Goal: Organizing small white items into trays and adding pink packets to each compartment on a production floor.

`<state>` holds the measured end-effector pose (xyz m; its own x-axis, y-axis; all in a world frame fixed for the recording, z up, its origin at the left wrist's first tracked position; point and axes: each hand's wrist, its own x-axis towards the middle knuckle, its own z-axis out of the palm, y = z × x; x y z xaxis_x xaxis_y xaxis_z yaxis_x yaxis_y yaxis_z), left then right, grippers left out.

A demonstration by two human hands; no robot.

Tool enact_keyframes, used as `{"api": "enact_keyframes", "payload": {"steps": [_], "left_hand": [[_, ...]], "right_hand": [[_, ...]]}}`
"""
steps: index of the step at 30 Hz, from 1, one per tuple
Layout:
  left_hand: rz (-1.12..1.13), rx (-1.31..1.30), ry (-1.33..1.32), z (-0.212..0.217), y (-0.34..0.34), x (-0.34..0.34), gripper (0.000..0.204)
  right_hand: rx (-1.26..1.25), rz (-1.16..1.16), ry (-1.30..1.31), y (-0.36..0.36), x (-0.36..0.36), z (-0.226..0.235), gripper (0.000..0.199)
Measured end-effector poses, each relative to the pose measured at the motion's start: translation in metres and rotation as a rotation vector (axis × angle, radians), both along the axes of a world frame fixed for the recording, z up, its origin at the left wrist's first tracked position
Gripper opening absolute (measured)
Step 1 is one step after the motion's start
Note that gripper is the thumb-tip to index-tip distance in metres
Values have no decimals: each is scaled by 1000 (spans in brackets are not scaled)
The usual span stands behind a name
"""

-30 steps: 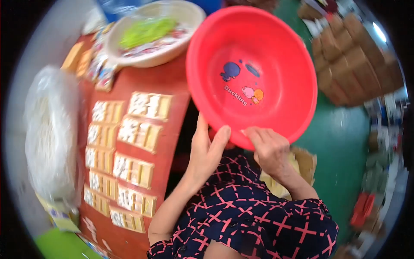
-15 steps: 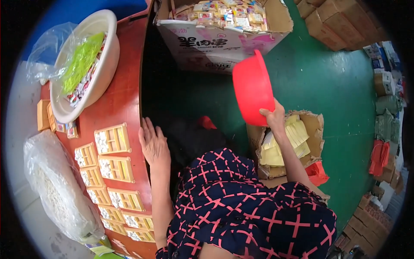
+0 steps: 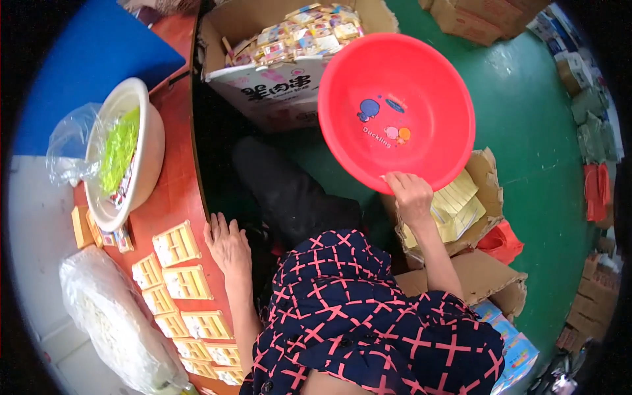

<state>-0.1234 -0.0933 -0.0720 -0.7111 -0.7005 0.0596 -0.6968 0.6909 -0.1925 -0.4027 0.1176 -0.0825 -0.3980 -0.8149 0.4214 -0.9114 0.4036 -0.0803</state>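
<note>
A red plastic basin (image 3: 421, 118) hangs in the air at the right, its inside with small cartoon prints turned toward me. My right hand (image 3: 409, 196) grips the basin's near rim, thumb inside it. On the edge of the red-brown table (image 3: 172, 164) my left hand (image 3: 228, 246) lies flat with its fingers stretched. Just left of that hand are several small wooden trays (image 3: 176, 243), divided into compartments and partly filled with white pieces.
A large carton (image 3: 263, 108) full of small packs stands ahead. Below the basin is an open box (image 3: 488, 178) with yellow sheets (image 3: 454, 204). On the table are a white tub (image 3: 155, 141) of wrapped packets and a plastic bag (image 3: 112, 322) of white pieces.
The basin has turned from showing its outside to showing its inside, still in my right hand. My left hand stays on the table edge. The whole view has shifted.
</note>
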Motion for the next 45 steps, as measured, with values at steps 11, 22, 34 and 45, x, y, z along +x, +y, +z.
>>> {"api": "enact_keyframes", "payload": {"steps": [11,22,34,45], "left_hand": [[-76,-65,11,-14,-10,-4,20],[-184,389,314,19,-33,12,18],[-222,542,201,-18,-39,50,28],[-83,846,302,-26,-63,-74,11]], "right_hand": [[-176,-82,48,12,-6,21,14],[-1957,-344,-1113,-10,-212,-62,38],[-1915,-433,-907,-1,-250,-60,52],[-2285,-330,-1079,123,-258,154,58]]}}
